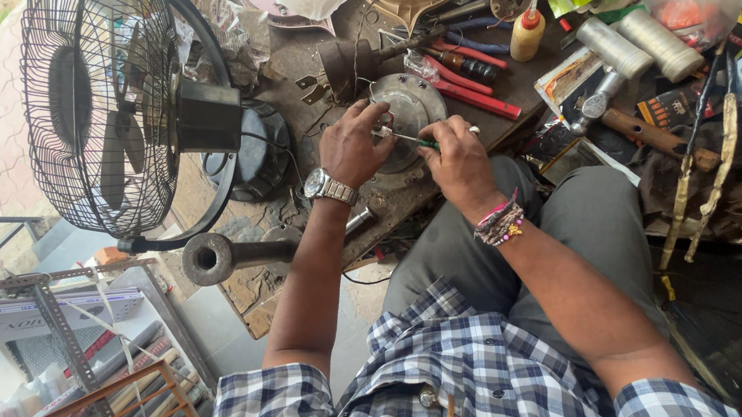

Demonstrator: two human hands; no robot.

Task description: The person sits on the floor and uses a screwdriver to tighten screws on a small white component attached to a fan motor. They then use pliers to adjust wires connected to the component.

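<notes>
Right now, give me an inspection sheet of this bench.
Surface: dark wooden bench, worn, crowded.
Job's things: round metal motor cover under both hands; green-handled screwdriver at it.
Clutter: red-handled pliers, glue bottle, two thread spools, plastic bags.
Grippers: left hand steadies the cover; right hand grips the screwdriver.
Cables: thin wires run from the cover up the bench.
Surroundings: caged pedestal fan on the left, metal rack below.
</notes>
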